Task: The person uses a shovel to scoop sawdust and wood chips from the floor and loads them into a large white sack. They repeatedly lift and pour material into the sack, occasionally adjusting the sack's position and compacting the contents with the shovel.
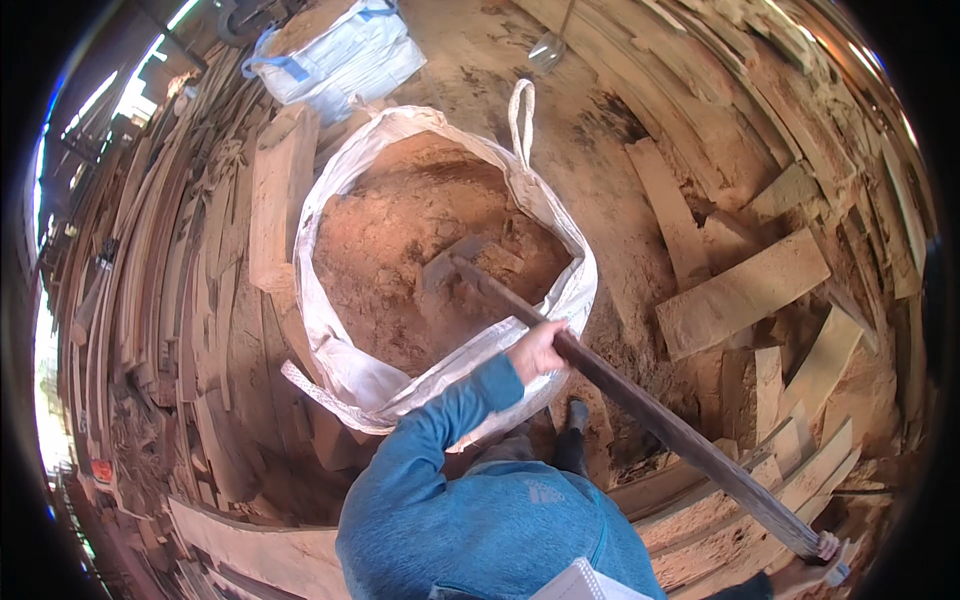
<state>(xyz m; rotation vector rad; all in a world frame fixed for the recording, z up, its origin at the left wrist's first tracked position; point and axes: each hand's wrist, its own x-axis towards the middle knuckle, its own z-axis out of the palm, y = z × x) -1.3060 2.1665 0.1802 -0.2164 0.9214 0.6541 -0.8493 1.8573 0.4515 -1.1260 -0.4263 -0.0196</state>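
The bag gapes around its sawdust, where your tool's head rests; you seem to be working the heap. Your left hand grips mid-handle, your right hand its far end; next calls for steady two-handed leverage.

It's white on the bag, reddish brown on the sawdust, dark brown down the handle, blue across the sweater!

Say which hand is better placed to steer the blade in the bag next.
Probably the left hand, gripping the handle nearer the bag and blade; the right hand holds the far end.
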